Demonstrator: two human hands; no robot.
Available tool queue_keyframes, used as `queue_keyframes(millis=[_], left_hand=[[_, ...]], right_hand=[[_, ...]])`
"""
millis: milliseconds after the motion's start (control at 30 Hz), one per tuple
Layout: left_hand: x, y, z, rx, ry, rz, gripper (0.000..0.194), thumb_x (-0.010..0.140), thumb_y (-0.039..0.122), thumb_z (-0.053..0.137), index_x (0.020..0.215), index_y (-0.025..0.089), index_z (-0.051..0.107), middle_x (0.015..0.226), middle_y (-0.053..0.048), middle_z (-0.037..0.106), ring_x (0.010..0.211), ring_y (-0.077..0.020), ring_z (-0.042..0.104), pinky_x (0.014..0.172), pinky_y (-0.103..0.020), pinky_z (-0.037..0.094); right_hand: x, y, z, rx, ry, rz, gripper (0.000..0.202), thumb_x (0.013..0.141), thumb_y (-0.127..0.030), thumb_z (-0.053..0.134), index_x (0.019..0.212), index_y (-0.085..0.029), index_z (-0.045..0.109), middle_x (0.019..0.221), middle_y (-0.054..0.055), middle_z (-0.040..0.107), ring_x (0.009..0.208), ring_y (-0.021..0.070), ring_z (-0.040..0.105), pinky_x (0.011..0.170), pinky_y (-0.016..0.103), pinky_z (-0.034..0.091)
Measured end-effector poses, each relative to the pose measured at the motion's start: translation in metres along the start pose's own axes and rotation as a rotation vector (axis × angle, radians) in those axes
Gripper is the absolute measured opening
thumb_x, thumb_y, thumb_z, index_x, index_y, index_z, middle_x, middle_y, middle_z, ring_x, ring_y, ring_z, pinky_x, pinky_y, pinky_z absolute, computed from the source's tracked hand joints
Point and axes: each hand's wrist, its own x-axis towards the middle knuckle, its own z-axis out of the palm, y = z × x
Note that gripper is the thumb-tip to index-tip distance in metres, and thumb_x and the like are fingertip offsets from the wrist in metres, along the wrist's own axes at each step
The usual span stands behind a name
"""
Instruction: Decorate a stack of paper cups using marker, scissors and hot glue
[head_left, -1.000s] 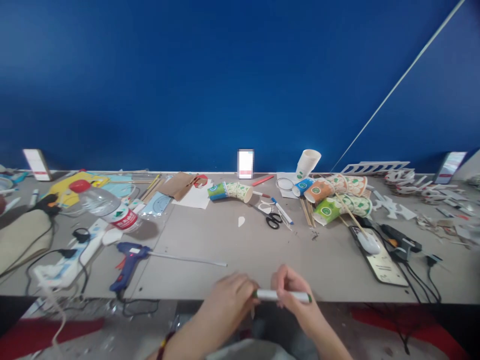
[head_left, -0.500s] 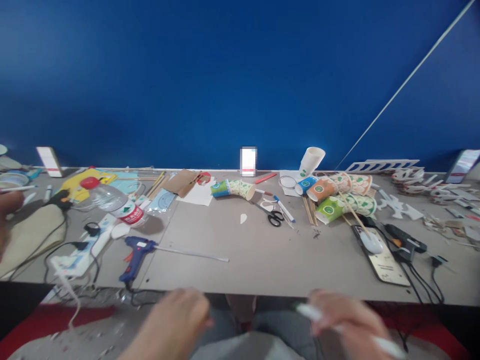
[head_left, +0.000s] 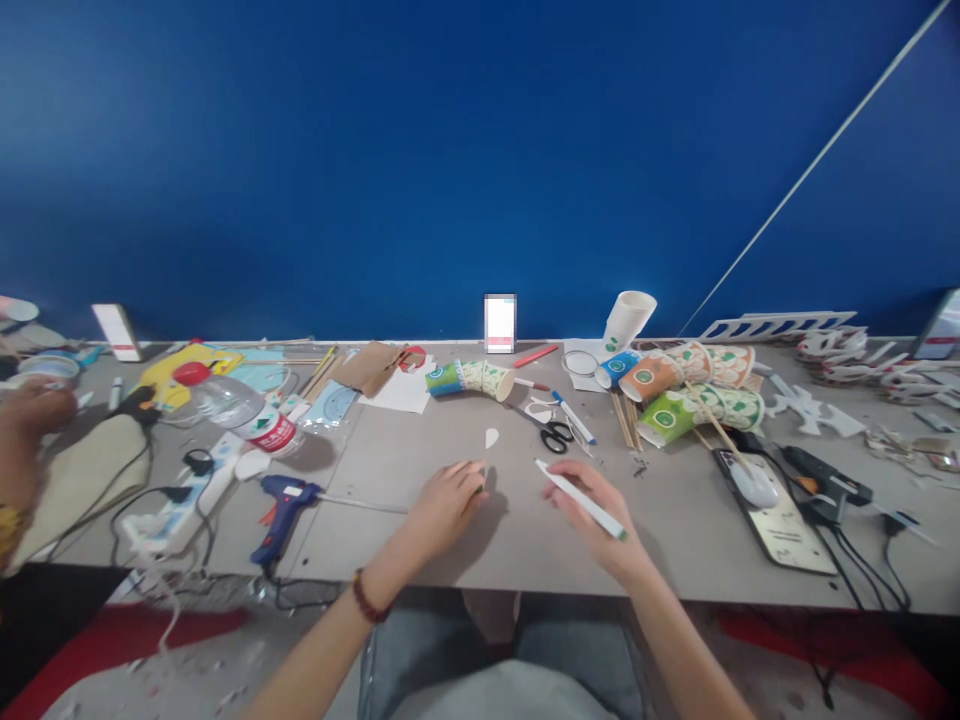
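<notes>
My right hand [head_left: 595, 505] is closed around a white marker [head_left: 581, 497] with a green end, held slanting above the table's middle. To its left is my left hand [head_left: 450, 505], fingers curled together; a small dark greenish bit shows at the fingertips, too small to name. A brown bead bracelet [head_left: 370, 597] circles that wrist. Just beyond the left fingertips lies a small white paper piece [head_left: 491, 438]. Black-handled scissors [head_left: 555, 436] rest beyond my hands, near a curved row of joined paper cups [head_left: 471, 380].
A blue glue gun [head_left: 281, 515] and a lying water bottle [head_left: 247, 412] are on the left, by a power strip [head_left: 184, 500]. On the right are more joined cups [head_left: 667, 415], a phone [head_left: 780, 530] and a black glue gun [head_left: 821, 475]. Another person's hand [head_left: 34, 420] works far left.
Both hands have come up from the table's front edge to above its middle and moved closer together. The marker has travelled with my right hand. The view has shifted slightly.
</notes>
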Motion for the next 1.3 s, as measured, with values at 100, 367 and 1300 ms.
queue_keyframes(millis=[100,367,1300], left_hand=[[0.023,-0.010,0.012,0.085,-0.002,0.015,0.014,0.095,0.021,0.040,0.091,0.017,0.053,0.120,-0.009,0.061,0.109,-0.0226,0.056,0.087,-0.039,0.047],[0.047,-0.012,0.027,0.206,-0.026,0.040,0.016,0.093,0.021,0.044,0.103,0.013,0.055,0.104,-0.011,0.065,0.098,-0.0229,0.059,0.082,-0.037,0.045],[0.064,-0.009,0.043,0.247,0.061,0.261,0.024,0.092,0.013,0.038,0.104,0.008,0.058,0.097,-0.016,0.064,0.089,-0.0262,0.058,0.078,-0.040,0.045]], right_hand=[[0.030,0.002,0.008,-0.013,-0.092,-0.002,0.025,0.088,-0.036,0.053,0.107,-0.021,0.057,0.091,0.007,0.069,0.080,0.0186,0.065,0.069,0.028,0.050],[0.091,0.036,0.030,-0.140,-0.112,-0.009,0.024,0.086,-0.037,0.050,0.102,-0.023,0.060,0.091,0.004,0.068,0.081,0.0192,0.063,0.072,0.031,0.048],[0.111,0.050,0.044,-0.192,-0.010,-0.107,0.025,0.088,-0.032,0.044,0.104,-0.021,0.061,0.091,0.006,0.070,0.083,0.0195,0.065,0.081,0.034,0.048]])
